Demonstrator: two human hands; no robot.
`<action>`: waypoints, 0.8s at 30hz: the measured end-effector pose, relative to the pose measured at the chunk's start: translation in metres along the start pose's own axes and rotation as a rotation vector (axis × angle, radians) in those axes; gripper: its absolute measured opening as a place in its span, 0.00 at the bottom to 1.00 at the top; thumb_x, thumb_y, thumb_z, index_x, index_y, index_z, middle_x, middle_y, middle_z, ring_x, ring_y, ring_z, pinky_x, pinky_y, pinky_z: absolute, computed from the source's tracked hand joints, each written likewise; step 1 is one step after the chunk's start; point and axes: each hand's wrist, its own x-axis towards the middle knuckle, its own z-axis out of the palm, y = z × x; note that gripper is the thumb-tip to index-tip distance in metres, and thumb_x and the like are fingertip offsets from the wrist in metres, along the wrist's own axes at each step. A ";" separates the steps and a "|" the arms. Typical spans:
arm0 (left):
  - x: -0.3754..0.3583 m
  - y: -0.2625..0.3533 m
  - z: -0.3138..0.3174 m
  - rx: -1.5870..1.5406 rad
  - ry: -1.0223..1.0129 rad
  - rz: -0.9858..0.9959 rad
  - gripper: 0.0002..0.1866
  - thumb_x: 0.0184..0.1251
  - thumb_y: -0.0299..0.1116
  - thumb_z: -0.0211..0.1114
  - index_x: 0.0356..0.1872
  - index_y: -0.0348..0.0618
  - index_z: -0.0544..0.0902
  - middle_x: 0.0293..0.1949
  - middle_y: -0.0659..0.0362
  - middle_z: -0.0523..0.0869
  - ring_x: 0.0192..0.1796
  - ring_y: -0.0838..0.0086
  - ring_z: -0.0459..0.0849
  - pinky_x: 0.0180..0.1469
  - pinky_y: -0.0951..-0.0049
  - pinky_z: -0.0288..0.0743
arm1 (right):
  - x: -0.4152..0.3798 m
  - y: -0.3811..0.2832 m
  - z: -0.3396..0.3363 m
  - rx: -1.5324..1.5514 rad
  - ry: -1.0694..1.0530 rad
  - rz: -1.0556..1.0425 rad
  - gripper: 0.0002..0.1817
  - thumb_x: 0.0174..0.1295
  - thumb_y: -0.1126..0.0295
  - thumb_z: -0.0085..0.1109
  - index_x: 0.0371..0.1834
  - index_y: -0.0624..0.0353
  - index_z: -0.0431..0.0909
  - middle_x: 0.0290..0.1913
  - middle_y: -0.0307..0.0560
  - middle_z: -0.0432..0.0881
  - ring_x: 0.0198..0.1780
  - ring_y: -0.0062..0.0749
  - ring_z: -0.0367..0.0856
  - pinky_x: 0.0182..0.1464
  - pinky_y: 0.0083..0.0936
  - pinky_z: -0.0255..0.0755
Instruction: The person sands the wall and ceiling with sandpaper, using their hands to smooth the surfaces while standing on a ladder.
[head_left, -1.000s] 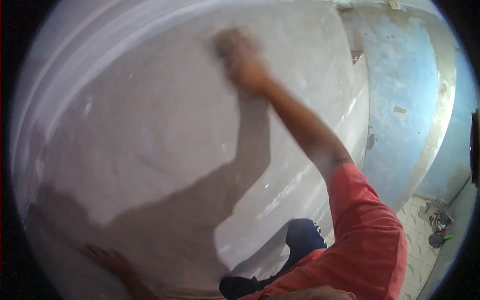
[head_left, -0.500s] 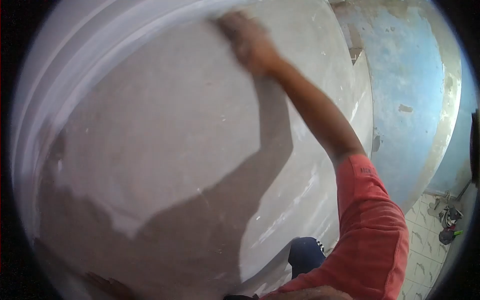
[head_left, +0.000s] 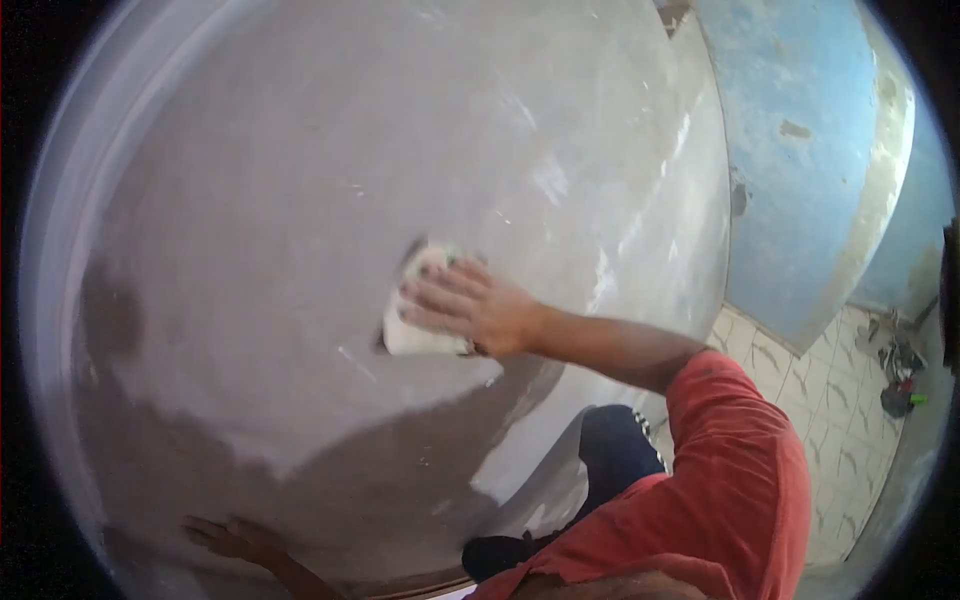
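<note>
My right hand (head_left: 475, 305) presses a pale sheet, apparently sandpaper (head_left: 415, 338), flat against the grey plastered wall (head_left: 300, 200). Its fingers lie across the sheet's light back, and dark edges show at the sheet's upper and lower left. Some blur softens the hand and sheet. Low on the left, in shadow, my left hand (head_left: 228, 540) rests against the same wall with its fingers stretched out and holds nothing.
White moulding (head_left: 65, 290) curves along the wall's left side. To the right stand a patchy blue wall (head_left: 800, 180) and a tiled floor (head_left: 800, 400). Several small items (head_left: 900, 375) lie on the floor at far right. My dark-trousered knee (head_left: 615, 450) is close to the wall.
My right hand has come down from high on the wall near the moulding to mid-height, and the pale sheet now shows under it. The view has shifted, and my left hand shows more fully.
</note>
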 end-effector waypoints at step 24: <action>0.023 0.012 0.002 0.012 -0.055 -0.058 0.41 0.78 0.62 0.31 0.78 0.38 0.52 0.78 0.40 0.51 0.78 0.42 0.51 0.75 0.44 0.46 | 0.000 0.100 -0.002 -0.544 0.409 0.394 0.29 0.68 0.66 0.52 0.72 0.57 0.65 0.71 0.61 0.67 0.76 0.53 0.59 0.76 0.49 0.51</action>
